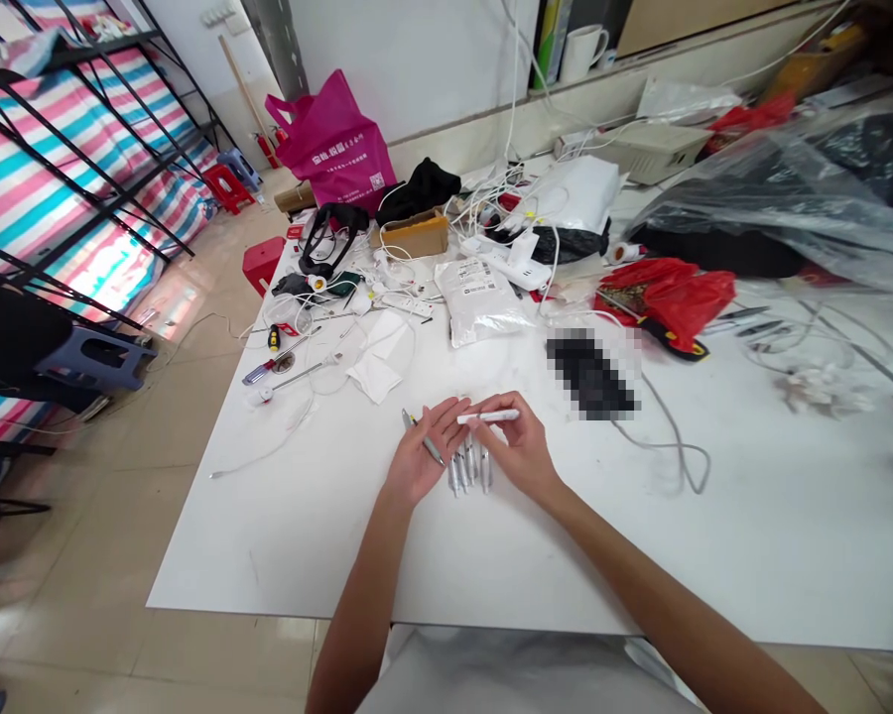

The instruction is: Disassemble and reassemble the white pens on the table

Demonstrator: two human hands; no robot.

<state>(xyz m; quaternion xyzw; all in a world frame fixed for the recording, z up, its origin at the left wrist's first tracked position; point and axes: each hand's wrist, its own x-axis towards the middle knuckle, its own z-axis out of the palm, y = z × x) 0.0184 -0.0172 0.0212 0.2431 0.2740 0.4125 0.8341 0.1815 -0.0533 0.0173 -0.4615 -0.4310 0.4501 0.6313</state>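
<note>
My left hand (418,458) is turned palm up with its fingers stretched to the right. A grey pen (433,449) lies slanted across it, held at the thumb. My right hand (525,451) pinches a slim white pen (495,416) between thumb and fingers. That pen is nearly level, and its left end is close to the left fingertips. Below and between the hands, several clear pens (457,478) lie side by side on the white table (283,555), their far ends partly hidden by my hands.
Right of my hands are a pixelated dark object (591,375), a grey cable (670,436) and a red plastic bag (670,293). A white packet (483,302) lies ahead. Screwdrivers (257,373), a tissue (379,362) and tangled cables are left. A magenta bag (338,149) stands behind.
</note>
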